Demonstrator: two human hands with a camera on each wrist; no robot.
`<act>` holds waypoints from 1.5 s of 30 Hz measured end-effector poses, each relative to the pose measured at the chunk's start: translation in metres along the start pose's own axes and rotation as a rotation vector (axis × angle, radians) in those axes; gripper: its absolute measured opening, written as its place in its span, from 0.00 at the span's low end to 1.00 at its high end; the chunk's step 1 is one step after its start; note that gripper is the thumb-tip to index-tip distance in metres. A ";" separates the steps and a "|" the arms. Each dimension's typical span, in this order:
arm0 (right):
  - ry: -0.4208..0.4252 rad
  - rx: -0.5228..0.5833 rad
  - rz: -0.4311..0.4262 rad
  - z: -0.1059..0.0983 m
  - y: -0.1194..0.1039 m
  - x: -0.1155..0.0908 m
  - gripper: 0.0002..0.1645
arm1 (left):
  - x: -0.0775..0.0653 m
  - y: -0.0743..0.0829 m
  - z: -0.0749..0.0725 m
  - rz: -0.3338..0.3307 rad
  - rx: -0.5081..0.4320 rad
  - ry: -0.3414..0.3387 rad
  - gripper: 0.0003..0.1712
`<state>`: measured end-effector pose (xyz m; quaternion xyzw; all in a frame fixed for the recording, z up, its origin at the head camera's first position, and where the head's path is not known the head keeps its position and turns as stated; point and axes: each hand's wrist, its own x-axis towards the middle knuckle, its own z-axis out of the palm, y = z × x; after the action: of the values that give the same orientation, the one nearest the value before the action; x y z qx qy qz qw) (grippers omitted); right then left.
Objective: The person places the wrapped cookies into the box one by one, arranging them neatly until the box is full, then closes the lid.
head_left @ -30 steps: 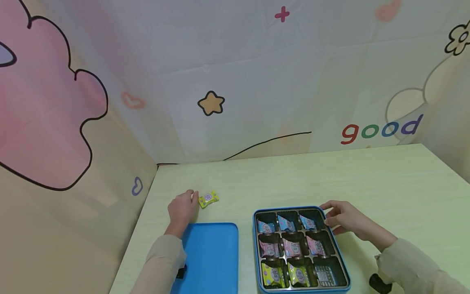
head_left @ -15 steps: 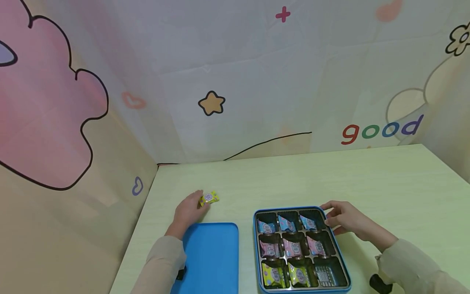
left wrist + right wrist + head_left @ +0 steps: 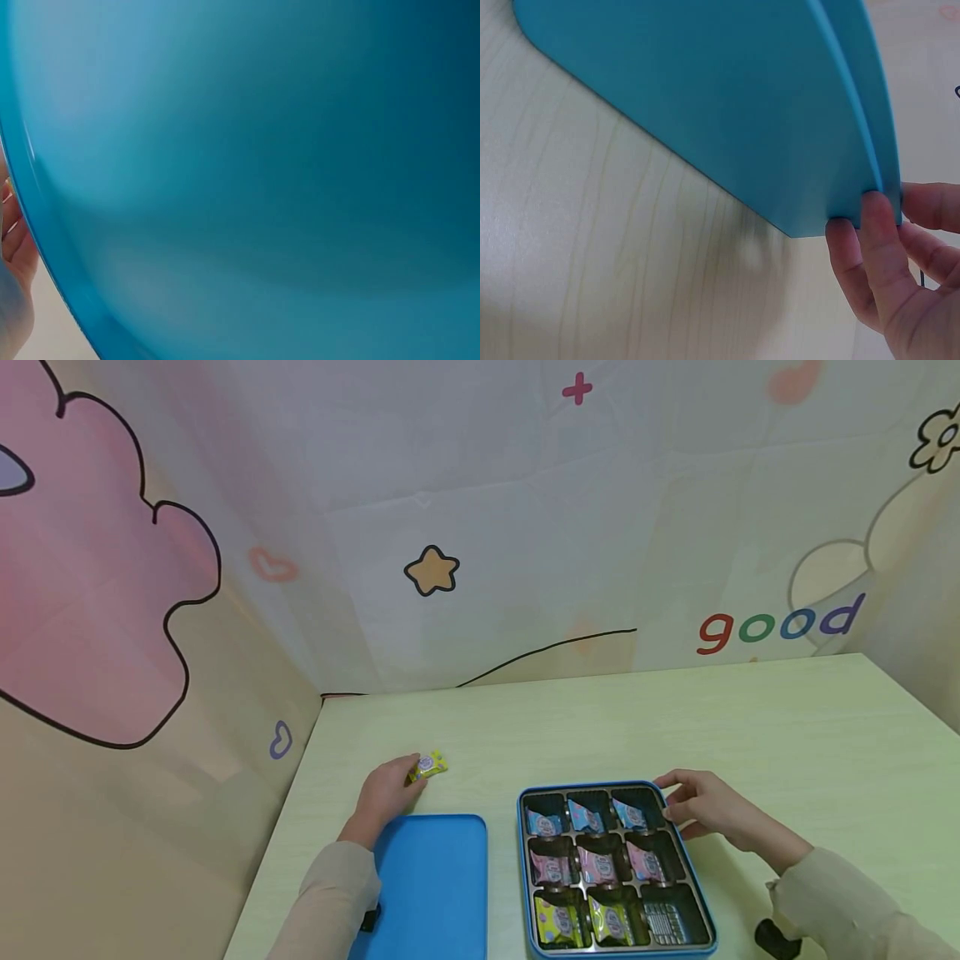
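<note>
My left hand [image 3: 386,795] pinches the left end of a yellow wrapped candy [image 3: 431,765] lying on the table, between thumb and fingertips. At the left edge of the left wrist view, the hand [image 3: 16,247] is partly hidden by the blue lid [image 3: 225,180]. My right hand [image 3: 708,808] holds the back right corner of a blue candy box [image 3: 622,953], its fingers bent around the wall, as the right wrist view also shows. Inside the box's black tray are blue candies [image 3: 585,816] at the back, pink candies [image 3: 597,865] in the middle and two yellow candies [image 3: 611,923] in front.
The front right compartment [image 3: 666,922] of the tray holds no candy. Left of the box, the lid lies on the pale wooden table [image 3: 570,727], beneath my left forearm [image 3: 330,893]. A printed cloth wall [image 3: 517,527] stands along the table's back and left side.
My left hand has moved slightly right, and its thumb and fingers have come around the yellow candy's left end. The right hand and the box stay where they were.
</note>
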<state>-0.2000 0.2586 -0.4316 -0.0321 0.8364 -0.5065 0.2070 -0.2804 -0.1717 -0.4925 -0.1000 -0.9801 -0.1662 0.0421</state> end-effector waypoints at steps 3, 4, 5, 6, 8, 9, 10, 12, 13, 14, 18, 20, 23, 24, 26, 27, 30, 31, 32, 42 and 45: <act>-0.001 0.002 0.000 0.000 0.000 0.000 0.28 | 0.000 0.001 -0.001 0.012 -0.008 0.014 0.25; -0.001 0.002 0.000 0.000 0.000 0.000 0.28 | -0.001 0.002 -0.001 0.014 -0.011 0.015 0.24; -0.001 0.001 -0.001 0.000 0.000 0.000 0.28 | -0.001 0.002 -0.001 0.015 -0.013 0.016 0.24; 0.000 0.001 -0.001 0.000 0.000 0.000 0.28 | -0.001 0.003 -0.002 0.017 -0.013 0.016 0.24; 0.002 0.000 0.000 0.001 0.000 0.000 0.28 | -0.002 0.004 -0.004 0.021 -0.010 0.018 0.23; 0.003 -0.001 0.000 0.001 0.000 0.000 0.28 | -0.002 0.005 -0.004 0.024 -0.009 0.019 0.23; 0.004 -0.002 0.000 0.001 0.000 0.000 0.28 | -0.003 0.005 -0.005 0.026 -0.009 0.019 0.23; 0.006 -0.003 0.002 0.001 -0.001 -0.001 0.28 | -0.003 0.007 -0.007 0.032 -0.009 0.021 0.23; 0.006 -0.004 0.004 0.001 -0.001 -0.001 0.28 | -0.003 0.007 -0.008 0.038 -0.006 0.023 0.23; 0.007 -0.005 0.004 0.001 -0.002 -0.001 0.28 | -0.003 0.008 -0.008 0.042 -0.004 0.024 0.23; 0.008 -0.007 0.004 0.001 -0.002 -0.001 0.28 | -0.003 0.009 -0.008 0.075 0.003 0.044 0.22; 0.007 -0.006 0.003 0.000 -0.001 -0.001 0.28 | -0.003 0.010 -0.007 0.099 0.013 0.056 0.21; 0.008 -0.007 0.002 0.000 0.000 0.000 0.28 | -0.003 0.013 -0.006 0.134 0.022 0.073 0.21; 0.009 -0.008 0.002 0.000 0.000 0.001 0.28 | -0.003 0.014 -0.006 0.148 0.024 0.080 0.21; 0.012 -0.010 0.004 0.001 0.001 0.001 0.28 | -0.004 0.016 -0.006 0.167 0.030 0.092 0.21; 0.014 -0.011 0.005 0.001 0.001 0.001 0.28 | -0.004 0.017 -0.006 0.174 0.028 0.098 0.21; 0.018 -0.016 0.005 0.001 0.002 0.002 0.28 | -0.005 0.021 -0.006 0.199 0.034 0.114 0.21; 0.018 -0.016 0.004 0.001 0.002 0.002 0.28 | -0.005 0.022 -0.006 0.206 0.034 0.119 0.20; 0.019 -0.017 0.004 0.001 0.002 0.002 0.28 | -0.005 0.023 -0.007 0.213 0.031 0.123 0.20; 0.017 -0.018 -0.002 0.001 0.002 0.001 0.28 | -0.007 0.034 -0.009 0.270 -0.019 0.137 0.21; 0.016 -0.018 -0.002 0.001 0.002 0.002 0.28 | -0.008 0.038 -0.009 0.298 -0.017 0.145 0.21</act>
<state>-0.2007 0.2582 -0.4342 -0.0307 0.8426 -0.4993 0.1996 -0.2644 -0.1413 -0.4730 -0.2325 -0.9473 -0.1734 0.1363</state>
